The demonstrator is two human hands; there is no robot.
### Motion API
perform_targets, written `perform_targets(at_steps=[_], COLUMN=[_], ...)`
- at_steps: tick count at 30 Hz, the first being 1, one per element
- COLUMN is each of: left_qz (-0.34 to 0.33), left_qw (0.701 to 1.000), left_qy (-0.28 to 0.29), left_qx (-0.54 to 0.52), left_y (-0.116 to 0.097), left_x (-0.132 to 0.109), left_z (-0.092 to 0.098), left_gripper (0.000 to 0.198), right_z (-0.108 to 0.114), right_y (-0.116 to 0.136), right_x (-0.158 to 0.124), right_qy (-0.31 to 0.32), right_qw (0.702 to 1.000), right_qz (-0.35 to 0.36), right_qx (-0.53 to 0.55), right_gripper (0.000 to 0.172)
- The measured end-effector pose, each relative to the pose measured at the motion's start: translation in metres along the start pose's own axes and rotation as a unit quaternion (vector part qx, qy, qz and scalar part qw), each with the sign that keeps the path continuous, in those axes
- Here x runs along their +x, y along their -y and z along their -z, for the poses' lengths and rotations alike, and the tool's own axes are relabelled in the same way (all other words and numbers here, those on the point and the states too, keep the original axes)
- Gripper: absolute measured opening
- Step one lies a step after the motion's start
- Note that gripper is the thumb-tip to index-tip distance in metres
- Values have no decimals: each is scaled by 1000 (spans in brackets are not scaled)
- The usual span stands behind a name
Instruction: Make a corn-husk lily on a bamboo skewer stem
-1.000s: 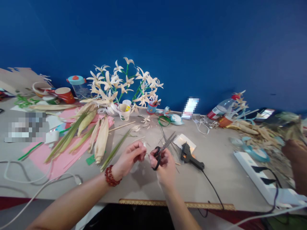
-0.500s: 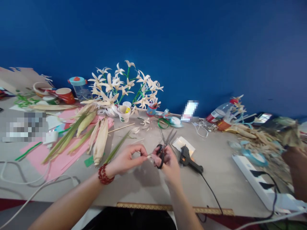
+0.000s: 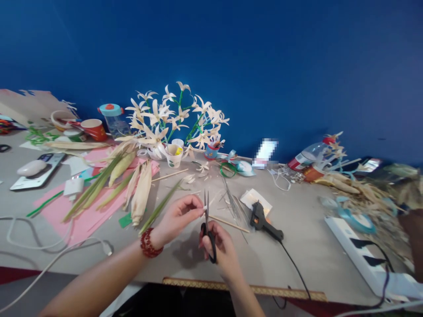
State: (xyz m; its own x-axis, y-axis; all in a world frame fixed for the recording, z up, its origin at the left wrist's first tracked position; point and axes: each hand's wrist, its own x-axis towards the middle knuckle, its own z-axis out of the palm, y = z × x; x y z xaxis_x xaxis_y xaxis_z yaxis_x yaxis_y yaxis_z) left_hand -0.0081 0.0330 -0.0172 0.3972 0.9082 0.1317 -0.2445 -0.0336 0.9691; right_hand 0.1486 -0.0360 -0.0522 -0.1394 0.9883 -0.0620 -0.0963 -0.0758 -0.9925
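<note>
From my end I see a small whitish scrap (image 3: 204,208) at the frame's centre, pinched in the fingertips of the left hand (image 3: 181,216). The right hand (image 3: 222,248) grips black-handled metal scissors (image 3: 207,220), blades pointing up beside it. Right of centre, a black glue gun (image 3: 265,222) lies on the grey worktop (image 3: 274,264).

A plain blue wall (image 3: 264,66) spans ten o'clock to two, deep at twelve and turning dusky purple toward two. Below it, a grey table (image 3: 297,202) stretches from nine to three. A patterned gold strip (image 3: 280,292) runs along its edge at six.
</note>
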Motion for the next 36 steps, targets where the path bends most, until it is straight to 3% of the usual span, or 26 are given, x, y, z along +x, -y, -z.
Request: perform_targets(at_steps=[17,27,36], left_qz=[5,15,59], left_qw=[1000,997,991], left_qy=[-8,65,99], left_qx=[-13,-25,-62], left_y=[-1,-5,0], left_x=[-1,2,4], left_z=[-1,5,8], left_gripper=[15,21,26], right_z=[-3,19,28], right_y=[1,13,19], right_x=[0,-5,-7], right_qy=[-28,86,61], right_qw=[998,993,990], right_qz=[-50,-84,-127], right_qx=[-23,10,-8], right_gripper=[48,52,51])
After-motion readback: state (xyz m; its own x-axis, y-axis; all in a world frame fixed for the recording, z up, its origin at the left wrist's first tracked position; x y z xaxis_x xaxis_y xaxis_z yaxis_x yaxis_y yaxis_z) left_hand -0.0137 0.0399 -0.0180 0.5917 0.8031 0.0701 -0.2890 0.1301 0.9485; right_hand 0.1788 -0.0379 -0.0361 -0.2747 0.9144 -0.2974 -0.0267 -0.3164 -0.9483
